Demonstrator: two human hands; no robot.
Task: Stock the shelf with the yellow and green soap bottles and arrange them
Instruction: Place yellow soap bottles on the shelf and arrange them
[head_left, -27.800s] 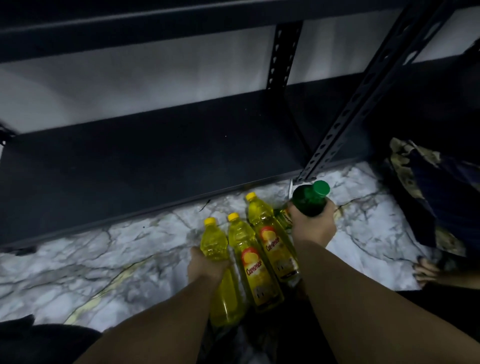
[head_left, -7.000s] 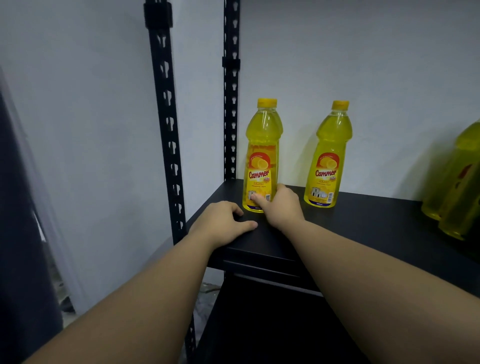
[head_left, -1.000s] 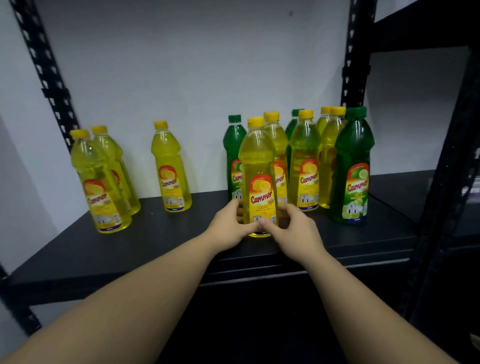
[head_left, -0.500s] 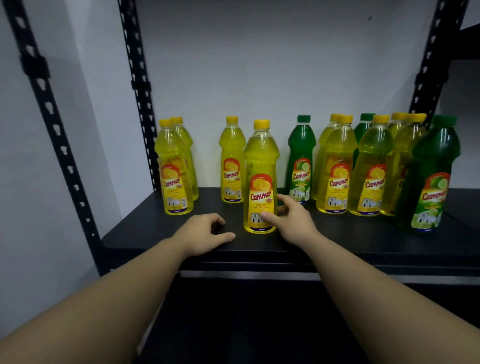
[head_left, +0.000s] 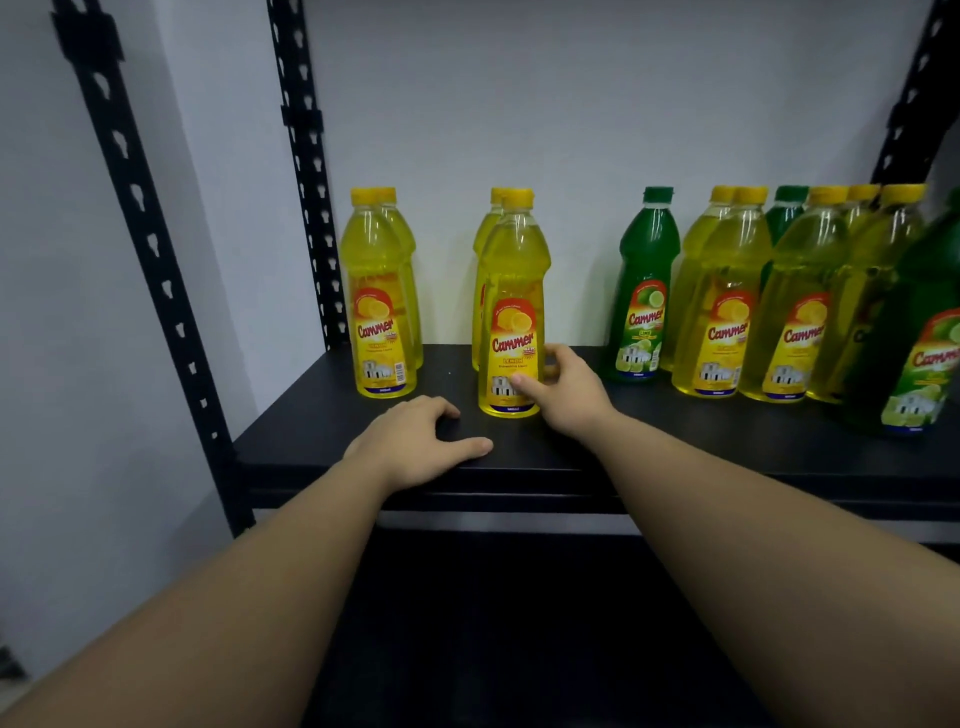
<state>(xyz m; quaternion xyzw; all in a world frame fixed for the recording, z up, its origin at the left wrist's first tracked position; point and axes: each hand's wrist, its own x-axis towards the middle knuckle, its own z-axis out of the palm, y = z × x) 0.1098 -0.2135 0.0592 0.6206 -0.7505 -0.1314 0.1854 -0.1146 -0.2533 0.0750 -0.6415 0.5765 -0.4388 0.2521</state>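
Head view: arranging step in hand. Right hand (head_left: 566, 387) grips the base of a yellow bottle (head_left: 511, 332), upright near the shelf (head_left: 675, 447) front edge, directly ahead of another yellow bottle at the back edge. Left hand (head_left: 415, 441) rests flat, fingers relaxed, on the front edge, holding nothing. Half a second earlier the bottle stood right of that rear one; it is now aligned. Next, judged: release and fetch from the mixed cluster (head_left: 779, 312) toward the right end.
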